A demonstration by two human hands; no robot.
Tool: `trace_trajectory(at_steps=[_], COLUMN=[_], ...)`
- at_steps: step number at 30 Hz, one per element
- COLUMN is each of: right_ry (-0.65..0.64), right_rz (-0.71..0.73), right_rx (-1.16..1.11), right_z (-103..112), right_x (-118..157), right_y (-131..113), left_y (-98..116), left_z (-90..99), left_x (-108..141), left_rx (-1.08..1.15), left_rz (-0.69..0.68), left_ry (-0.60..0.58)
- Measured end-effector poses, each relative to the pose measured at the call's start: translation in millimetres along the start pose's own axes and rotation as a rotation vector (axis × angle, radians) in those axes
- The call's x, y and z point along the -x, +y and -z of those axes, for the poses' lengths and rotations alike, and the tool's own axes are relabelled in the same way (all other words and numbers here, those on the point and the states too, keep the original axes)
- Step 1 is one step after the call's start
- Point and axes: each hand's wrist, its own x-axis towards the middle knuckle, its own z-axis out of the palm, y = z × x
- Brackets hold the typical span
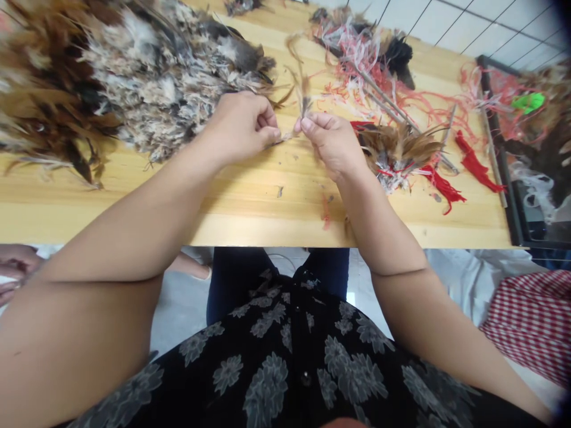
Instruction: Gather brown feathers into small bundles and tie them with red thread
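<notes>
Over the wooden table, my right hand [335, 139] pinches the base of a small bunch of thin brown feathers [305, 98], whose tips point away from me. My left hand [245, 126] is closed in a pinch just left of it, at the end of a short pale strand that runs between the two hands; what lies between its fingertips is too small to make out. Beyond and left of my left hand spreads a big pile of grey and white feathers [156, 77]. A brown feather bundle tied with red string [399, 148] lies right of my right hand.
Long brown feathers [49, 113] cover the table's left end. Pink and white strings [357, 53] with thin sticks lie at the back right. Red tassels [477, 163] lie near a black-framed tray [508, 178]. Another person's hand [18, 267] shows at the left edge.
</notes>
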Motion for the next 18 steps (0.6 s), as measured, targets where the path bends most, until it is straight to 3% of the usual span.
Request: trace_trajectory(at_steps=[4,9,15,18], right_ry=[0.064,0.079,0.117,0.112], right_rz=[-0.081,-0.029,0.003,0.062], right_rx=[-0.04,-0.026,-0.052,-0.002], right_z=[-0.6,-3.0,-1.9,-0.4], right_x=[-1.5,-2.3,-6.7,-8.8], right_y=[-6.2,-4.5,7.2,16.4], left_y=[-13.3,-23.9,-4.4,9.4], left_z=[-15.2,-26.2,-13.4,-8.7], left_x=[3.8,8.3,6.4,3.4], left_rx=[-0.017,-0.031,-0.052,0.17], left_rz=[-0.065,-0.066,0.006,0.114], left_ry=[-0.063,-0.003,0.032,0.004])
